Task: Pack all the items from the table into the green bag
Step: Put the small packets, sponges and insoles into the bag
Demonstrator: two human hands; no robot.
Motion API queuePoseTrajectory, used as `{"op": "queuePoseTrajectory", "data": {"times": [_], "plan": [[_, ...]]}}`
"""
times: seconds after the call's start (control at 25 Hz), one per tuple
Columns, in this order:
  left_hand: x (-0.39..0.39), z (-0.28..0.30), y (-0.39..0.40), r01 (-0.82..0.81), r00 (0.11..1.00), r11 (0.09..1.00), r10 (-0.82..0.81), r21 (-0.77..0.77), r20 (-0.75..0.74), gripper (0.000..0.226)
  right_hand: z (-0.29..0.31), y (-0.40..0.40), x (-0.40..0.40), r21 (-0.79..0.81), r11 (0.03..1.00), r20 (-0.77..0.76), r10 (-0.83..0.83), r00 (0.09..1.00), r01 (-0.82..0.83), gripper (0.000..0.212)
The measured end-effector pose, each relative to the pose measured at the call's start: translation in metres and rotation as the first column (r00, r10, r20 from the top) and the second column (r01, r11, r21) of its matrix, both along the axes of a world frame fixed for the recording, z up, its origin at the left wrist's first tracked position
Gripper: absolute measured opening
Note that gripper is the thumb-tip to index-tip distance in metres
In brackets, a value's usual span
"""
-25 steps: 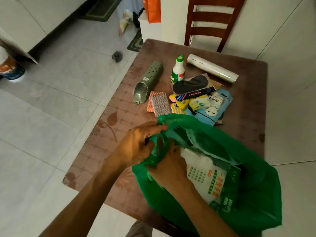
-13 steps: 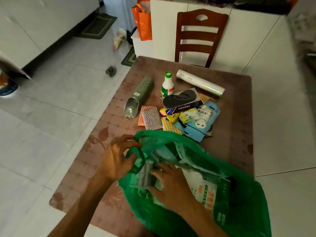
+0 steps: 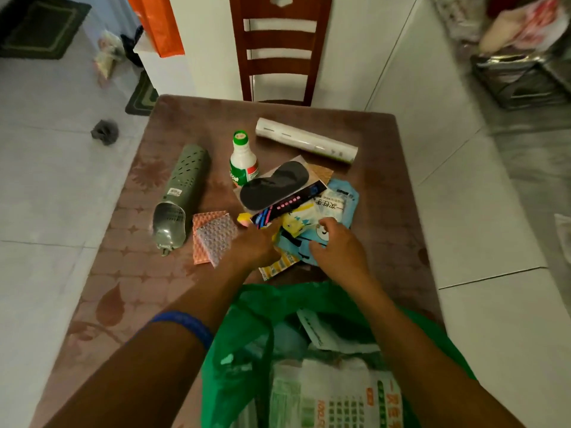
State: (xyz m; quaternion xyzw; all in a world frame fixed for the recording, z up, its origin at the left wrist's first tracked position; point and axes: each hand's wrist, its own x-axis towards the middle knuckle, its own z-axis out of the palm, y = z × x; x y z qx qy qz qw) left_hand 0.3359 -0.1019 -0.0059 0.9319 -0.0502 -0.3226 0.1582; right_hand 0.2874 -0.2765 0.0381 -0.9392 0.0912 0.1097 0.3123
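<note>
The green bag [image 3: 234,350] lies open at the near table edge, with white printed packets [image 3: 336,393] inside. Beyond it is a pile of flat packets: a blue packet [image 3: 346,205], yellow ones [image 3: 296,216], a dark strip [image 3: 290,205] and a black insole pack [image 3: 275,183]. My right hand [image 3: 336,248] rests on the blue packet, thumb and fingers curled around its near edge. My left hand [image 3: 256,245] lies on the pile's left side, its fingertips hidden among the yellow packets. Pink sponge cloths [image 3: 213,236], a grey-green perforated case [image 3: 182,186], a white bottle [image 3: 242,165] and a white roll [image 3: 306,140] lie apart.
The brown patterned table [image 3: 123,288] stands on a pale tiled floor. A wooden chair [image 3: 279,47] is at its far edge, with an orange bag [image 3: 157,23] hanging to the left. A metal rack [image 3: 522,78] stands at the far right.
Both hands have left the green bag's mouth and reached forward onto the packet pile. The view has tilted down and closer to the table.
</note>
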Motion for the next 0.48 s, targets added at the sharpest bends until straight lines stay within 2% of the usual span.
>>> {"op": "queuePoseTrajectory", "data": {"times": [0.08, 0.16, 0.24, 0.28, 0.36, 0.44, 0.48], "plan": [[-0.003, -0.026, -0.002, -0.084, 0.996, 0.994, 0.084, -0.067, 0.008, 0.083, -0.019, 0.002, 0.032, 0.076, 0.993, -0.081, -0.084, 0.993, 0.09, 0.055], [-0.012, -0.037, -0.007, -0.174, 0.978, 0.978, 0.186, -0.118, 0.096, 0.067, -0.039, 0.007, 0.063, 0.213, 0.943, -0.188, -0.216, 0.958, 0.254, 0.062], [-0.018, -0.043, -0.007, -0.145, 0.983, 0.987, 0.152, -0.074, 0.1, 0.052, -0.061, 0.012, 0.083, 0.167, 0.944, -0.21, -0.246, 0.946, 0.283, 0.068], [-0.021, -0.042, -0.004, -0.099, 0.99, 0.995, 0.102, -0.032, 0.093, 0.049, -0.071, 0.015, 0.088, 0.118, 0.958, -0.208, -0.233, 0.95, 0.261, 0.066], [-0.021, -0.044, 0.007, -0.061, 0.985, 0.998, 0.058, 0.014, 0.163, 0.039, -0.078, 0.02, 0.09, 0.091, 0.969, -0.232, -0.205, 0.951, 0.231, 0.043], [-0.019, -0.047, 0.018, -0.158, 0.94, 0.984, 0.175, -0.082, 0.291, 0.028, -0.076, 0.017, 0.082, 0.118, 0.975, -0.273, -0.15, 0.95, 0.188, 0.022], [-0.018, -0.049, 0.021, -0.206, 0.915, 0.966, 0.247, -0.154, 0.319, 0.029, -0.068, 0.011, 0.075, 0.121, 0.98, -0.282, -0.121, 0.952, 0.16, 0.02]]}}
